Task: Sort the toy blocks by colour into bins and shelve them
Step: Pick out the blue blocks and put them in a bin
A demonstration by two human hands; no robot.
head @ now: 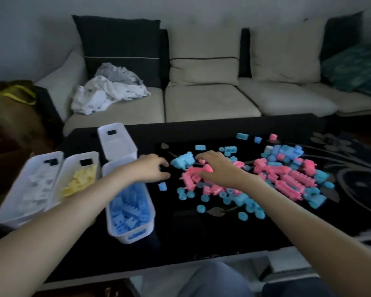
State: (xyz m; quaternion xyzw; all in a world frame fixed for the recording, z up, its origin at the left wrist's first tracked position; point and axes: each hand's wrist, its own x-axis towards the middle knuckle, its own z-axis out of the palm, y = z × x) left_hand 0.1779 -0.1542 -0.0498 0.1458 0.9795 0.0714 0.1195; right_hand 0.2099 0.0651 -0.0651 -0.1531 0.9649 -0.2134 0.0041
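Room: dim; pale sofa [204, 103] with dark cushions stands behind a black table [201, 236].
Sofa seat: crumpled white and grey cloth [109, 93] on its left end.
Far left: brown bag [11, 116] with a yellow-green strap.
White bin [11, 219]: at the table's left edge, holding white blocks [36, 185].
Yellow bin [72, 160]: just beside it on the right, holding yellow blocks [79, 181].
Blue bin [133, 235]: next to the right, nearer the camera, heaped with blue blocks [129, 209].
Empty bin [116, 144]: behind the blue bin, nothing showing inside.
Pile [287, 174]: pink and blue pieces mixed, spread over the table's right half; round blue pieces lie along its near edge.
Stray block [162, 186]: blue, alone between the blue bin and the pile.
Left hand [152, 168]: low over the table just past the blue bin's far end, fingers curled toward the thumb; blur hides whether they pinch anything.
Right hand [216, 168]: arched over pink pieces at the pile's left side, fingertips down among them; grasp cannot be told.
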